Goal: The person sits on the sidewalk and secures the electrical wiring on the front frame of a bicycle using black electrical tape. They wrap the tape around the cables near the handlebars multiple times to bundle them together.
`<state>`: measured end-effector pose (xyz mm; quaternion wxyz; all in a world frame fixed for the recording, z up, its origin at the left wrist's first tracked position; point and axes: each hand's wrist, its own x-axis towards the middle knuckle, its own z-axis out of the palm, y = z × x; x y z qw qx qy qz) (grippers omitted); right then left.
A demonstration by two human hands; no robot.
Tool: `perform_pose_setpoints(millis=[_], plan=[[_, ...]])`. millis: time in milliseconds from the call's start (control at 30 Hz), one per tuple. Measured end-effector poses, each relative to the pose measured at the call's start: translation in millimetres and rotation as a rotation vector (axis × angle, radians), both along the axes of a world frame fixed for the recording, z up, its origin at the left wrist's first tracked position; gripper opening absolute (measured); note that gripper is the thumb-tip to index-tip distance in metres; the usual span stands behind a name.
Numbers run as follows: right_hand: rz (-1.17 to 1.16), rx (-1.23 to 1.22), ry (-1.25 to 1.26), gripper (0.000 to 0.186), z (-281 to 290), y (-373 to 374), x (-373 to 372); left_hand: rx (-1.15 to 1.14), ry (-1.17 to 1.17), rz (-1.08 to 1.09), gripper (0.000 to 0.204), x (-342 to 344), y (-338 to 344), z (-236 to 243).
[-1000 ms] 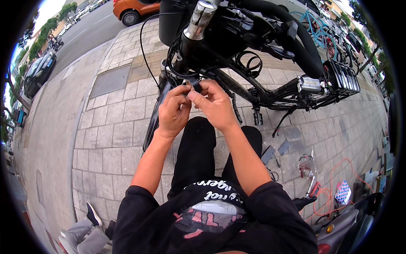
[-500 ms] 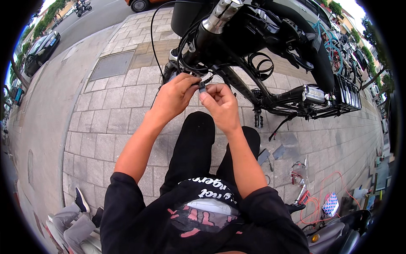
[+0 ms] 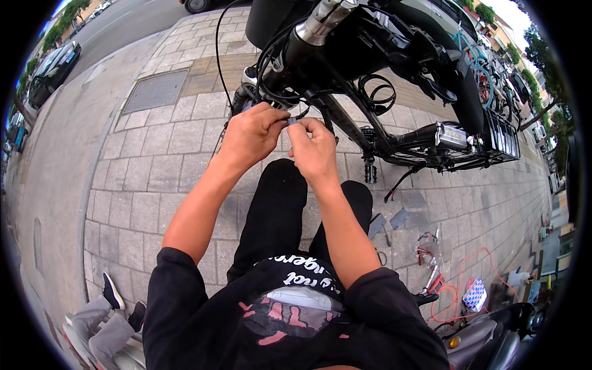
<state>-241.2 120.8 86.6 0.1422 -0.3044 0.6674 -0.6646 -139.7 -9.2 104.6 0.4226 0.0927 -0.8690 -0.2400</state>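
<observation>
A black electric bicycle (image 3: 385,142) stands before me, with looped cables (image 3: 377,92) by its frame and a silver stem (image 3: 324,24) at the top. Below its head tube, my left hand (image 3: 253,135) is closed, thumb and forefinger pinched on a thin dark cable end (image 3: 285,117). My right hand (image 3: 311,148) is closed on a small grey piece (image 3: 292,121), like a connector, just right of my left fingertips. The fingers partly hide both small parts, so I cannot tell whether they are joined.
Tools (image 3: 435,274), a red hose (image 3: 459,287), dark plates (image 3: 398,219) and a patterned box (image 3: 475,294) lie on the paving at right. A person's grey-trousered legs (image 3: 98,327) are at lower left, a scooter (image 3: 481,339) at lower right. Parked bicycles (image 3: 487,74) and cars (image 3: 52,71) stand farther off.
My left hand has turned and moved slightly left and up, its back now showing. The dark band between my fingers has given way to a small grey piece in my right fingers.
</observation>
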Motion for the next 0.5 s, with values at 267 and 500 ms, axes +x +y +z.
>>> perform_pose_setpoints(millis=[267,500], plan=[[0.036,-0.064,0.034,0.020,5.9,3.5,-4.2,0.205,-0.049,-0.055,0.014,3.6,-6.6,4.7],[0.133,-0.125,0.254,0.015,-1.9,-10.1,-24.4,0.439,-0.234,-0.116,0.015,10.0,-9.0,23.0]])
